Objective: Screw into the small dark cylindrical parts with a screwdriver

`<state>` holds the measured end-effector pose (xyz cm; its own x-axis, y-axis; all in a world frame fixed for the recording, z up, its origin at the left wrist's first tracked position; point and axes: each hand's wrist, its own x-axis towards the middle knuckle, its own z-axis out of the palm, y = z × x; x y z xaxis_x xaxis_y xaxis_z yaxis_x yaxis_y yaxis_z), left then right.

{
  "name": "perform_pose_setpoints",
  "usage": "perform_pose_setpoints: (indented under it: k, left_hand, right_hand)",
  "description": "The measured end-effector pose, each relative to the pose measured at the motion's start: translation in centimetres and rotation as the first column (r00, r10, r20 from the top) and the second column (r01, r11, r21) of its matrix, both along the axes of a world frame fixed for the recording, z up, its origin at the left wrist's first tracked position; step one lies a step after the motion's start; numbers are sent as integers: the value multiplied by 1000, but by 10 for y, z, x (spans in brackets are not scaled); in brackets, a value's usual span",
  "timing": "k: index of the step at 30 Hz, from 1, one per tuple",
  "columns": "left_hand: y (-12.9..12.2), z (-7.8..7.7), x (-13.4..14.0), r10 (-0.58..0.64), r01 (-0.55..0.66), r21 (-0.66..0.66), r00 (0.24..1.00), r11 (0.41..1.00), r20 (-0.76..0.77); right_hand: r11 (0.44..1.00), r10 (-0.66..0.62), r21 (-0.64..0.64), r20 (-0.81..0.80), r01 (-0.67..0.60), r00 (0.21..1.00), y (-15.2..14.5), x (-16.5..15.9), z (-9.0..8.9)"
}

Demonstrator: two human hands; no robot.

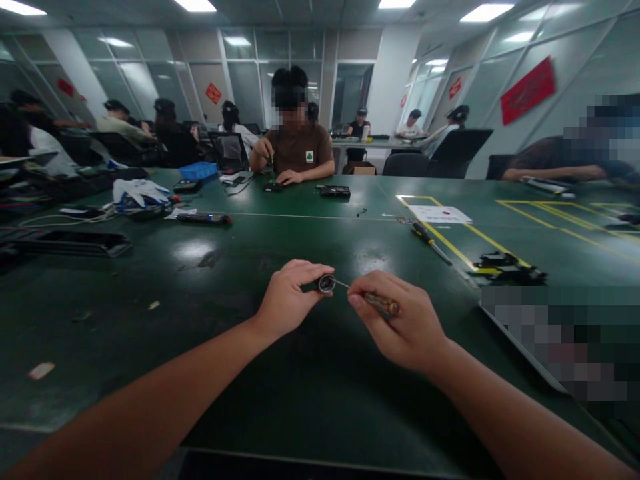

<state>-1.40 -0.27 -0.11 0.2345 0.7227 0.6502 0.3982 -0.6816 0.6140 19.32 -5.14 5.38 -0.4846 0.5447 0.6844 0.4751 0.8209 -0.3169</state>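
My left hand (290,297) is closed on a small round part (327,284) with a silvery rim and a dark inside, held above the table between thumb and fingers. Its open end faces toward me. In my right hand (400,320) is a screwdriver (381,303) with an amber handle, the fingers wrapped round it. The thin shaft points left, its tip at the rim of the round part. Whether the tip sits inside or only touches the edge, I cannot tell.
A longer screwdriver (430,241) and black parts (507,268) lie to the right on the green table (200,373). A blurred-out panel (560,340) stands at the right. White gloves (140,192), a blue basket (199,171) and cables are at back left. A person (300,143) works opposite.
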Motion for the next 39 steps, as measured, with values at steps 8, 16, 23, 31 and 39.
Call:
perform_pose_setpoints:
  k: [8, 16, 23, 31, 39]
  left_hand:
    - [0, 0, -1, 1, -1, 3, 1000, 1000, -3]
    - [0, 0, -1, -1, 1, 14, 1000, 1000, -3]
    - [1, -1, -2, 5, -5, 18, 1000, 1000, 3]
    - [2, -2, -2, 5, -5, 11, 1000, 1000, -8]
    - [3, 0, -2, 33, -33, 23, 999, 999, -12]
  right_hand:
    - [999, -26, -45, -12, 25, 1000, 1, 0, -1]
    - [999, -17, -36, 5, 17, 1000, 0, 0, -1]
    - [999, 1, -53, 10, 0, 1000, 0, 0, 0]
    - [998, 18, -59, 13, -17, 1000, -1, 1, 1]
    - [998, -8, -62, 0, 8, 1000, 0, 2, 1]
